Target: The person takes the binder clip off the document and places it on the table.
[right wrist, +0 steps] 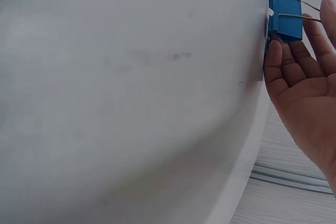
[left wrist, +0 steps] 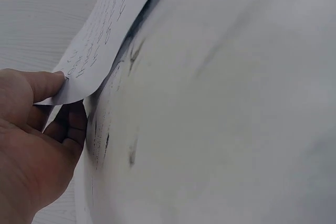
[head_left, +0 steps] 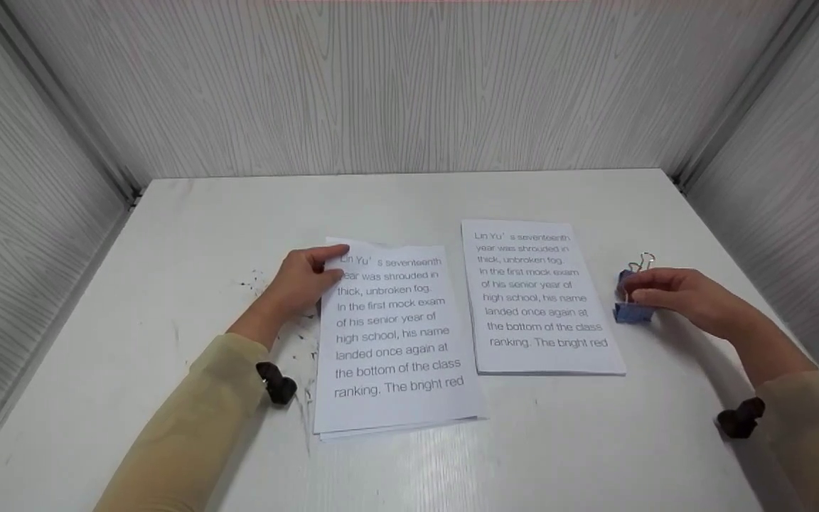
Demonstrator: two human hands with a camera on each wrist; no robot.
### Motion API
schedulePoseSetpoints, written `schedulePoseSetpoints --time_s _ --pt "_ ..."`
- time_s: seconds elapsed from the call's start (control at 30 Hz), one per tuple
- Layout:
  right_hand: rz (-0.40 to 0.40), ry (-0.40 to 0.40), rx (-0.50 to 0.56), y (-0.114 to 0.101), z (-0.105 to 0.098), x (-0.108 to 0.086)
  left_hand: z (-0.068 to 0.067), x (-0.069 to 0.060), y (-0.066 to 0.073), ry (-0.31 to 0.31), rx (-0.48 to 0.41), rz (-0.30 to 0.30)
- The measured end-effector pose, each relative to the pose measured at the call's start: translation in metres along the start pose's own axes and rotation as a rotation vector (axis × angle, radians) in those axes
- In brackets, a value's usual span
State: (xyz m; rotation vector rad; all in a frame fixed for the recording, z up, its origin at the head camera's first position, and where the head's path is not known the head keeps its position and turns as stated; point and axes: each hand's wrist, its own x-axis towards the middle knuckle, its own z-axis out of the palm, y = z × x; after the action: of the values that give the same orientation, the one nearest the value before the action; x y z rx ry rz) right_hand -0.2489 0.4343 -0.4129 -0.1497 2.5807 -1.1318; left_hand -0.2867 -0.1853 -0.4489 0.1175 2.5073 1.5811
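My left hand [head_left: 299, 279] pinches the upper left edge of the left stack of printed paper [head_left: 392, 334]. In the left wrist view, its thumb lies on top of the curved paper and the other fingers are underneath. At the right, my right hand [head_left: 687, 295] pinches a wire handle of a blue binder clip [head_left: 633, 313]. The right wrist view shows the clip's blue body [right wrist: 287, 17] and its wires running to the fingers. More blue clip parts and another wire loop show behind it; I cannot tell whether they belong to a second clip.
A second stack of printed paper [head_left: 541, 299] lies squared on the white table [head_left: 409, 469], between the left stack and the clip. Dark marks [head_left: 303, 334] spot the tabletop left of the left stack. Wood-grain panels [head_left: 409, 85] enclose the back and sides.
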Motion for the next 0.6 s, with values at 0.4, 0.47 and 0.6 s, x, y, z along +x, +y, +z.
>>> schedulePoseSetpoints --time_s 0.4,0.47,0.6 --pt "-0.013 -0.023 -0.034 -0.005 -0.003 0.0 0.003 -0.002 0.004 0.042 0.072 -0.03" --pt "-0.016 -0.014 -0.049 -0.004 -0.005 -0.001 0.003 -0.005 0.005 0.058 0.107 -0.027" --pt "-0.009 0.035 -0.086 -0.005 -0.009 -0.004 0.004 -0.014 0.009 0.119 0.215 0.002"
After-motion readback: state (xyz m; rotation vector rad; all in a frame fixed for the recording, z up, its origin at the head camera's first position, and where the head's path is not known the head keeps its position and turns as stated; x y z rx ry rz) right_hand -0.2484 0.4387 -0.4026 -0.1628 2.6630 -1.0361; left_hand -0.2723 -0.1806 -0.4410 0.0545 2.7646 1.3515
